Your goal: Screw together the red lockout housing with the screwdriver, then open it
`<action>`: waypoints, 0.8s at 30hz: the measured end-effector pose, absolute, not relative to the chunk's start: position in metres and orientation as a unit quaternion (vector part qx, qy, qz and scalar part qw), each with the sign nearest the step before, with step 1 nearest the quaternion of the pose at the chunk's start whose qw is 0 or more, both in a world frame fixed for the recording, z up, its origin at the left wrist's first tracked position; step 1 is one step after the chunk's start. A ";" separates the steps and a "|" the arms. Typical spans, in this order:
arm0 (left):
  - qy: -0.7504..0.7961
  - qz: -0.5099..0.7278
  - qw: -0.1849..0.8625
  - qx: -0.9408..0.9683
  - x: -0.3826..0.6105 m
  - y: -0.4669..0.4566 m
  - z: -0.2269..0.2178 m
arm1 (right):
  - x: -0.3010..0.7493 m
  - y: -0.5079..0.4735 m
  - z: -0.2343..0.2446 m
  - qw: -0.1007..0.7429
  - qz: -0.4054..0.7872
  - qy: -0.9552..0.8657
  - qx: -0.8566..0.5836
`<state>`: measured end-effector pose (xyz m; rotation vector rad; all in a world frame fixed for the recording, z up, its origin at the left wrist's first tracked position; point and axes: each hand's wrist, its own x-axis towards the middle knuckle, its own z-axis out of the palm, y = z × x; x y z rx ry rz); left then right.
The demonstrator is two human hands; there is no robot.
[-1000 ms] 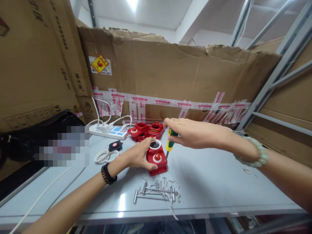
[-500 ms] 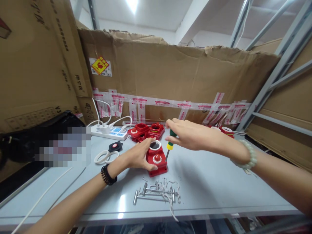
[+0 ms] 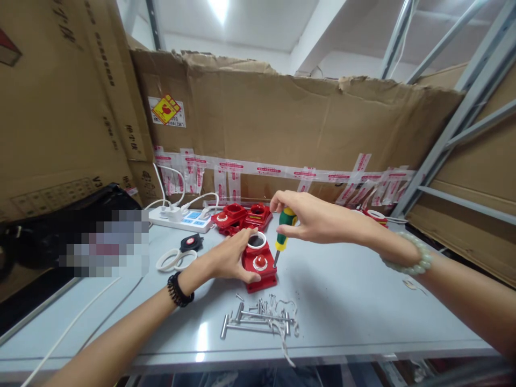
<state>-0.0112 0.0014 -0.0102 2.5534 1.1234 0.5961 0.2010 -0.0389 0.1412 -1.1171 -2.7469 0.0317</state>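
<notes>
My left hand is wrapped around the left side of a red housing, its thumb along the near edge. The housing lies on the table, with a white ring around a dark round window at its far end and a red knob nearer me. In my right hand is a green-and-yellow screwdriver, gripped by its handle. The shaft points down, slightly tilted, and its tip meets a screw at the housing's right corner. My palm hides part of the handle.
Loose screws and metal T-shaped rods lie in front of the housing with white string. More red housings sit behind it. To the left are white rings, a black disc-like part and a power strip. Cardboard walls the back.
My right hand has shifted its hold on the screwdriver, with the wrist rolled and more of the handle showing. The left hand and the housing stay where they were.
</notes>
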 end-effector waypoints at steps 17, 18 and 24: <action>0.390 0.210 0.137 0.886 -0.012 -0.001 -0.008 | 0.199 -0.043 0.137 0.038 -0.060 -0.905 -0.420; 0.391 0.211 0.137 0.885 -0.012 -0.001 -0.008 | 0.198 -0.041 0.134 0.051 -0.089 -0.894 -0.436; 0.385 0.214 0.142 0.887 -0.013 -0.002 -0.008 | 0.196 -0.042 0.139 0.066 -0.005 -0.922 -0.382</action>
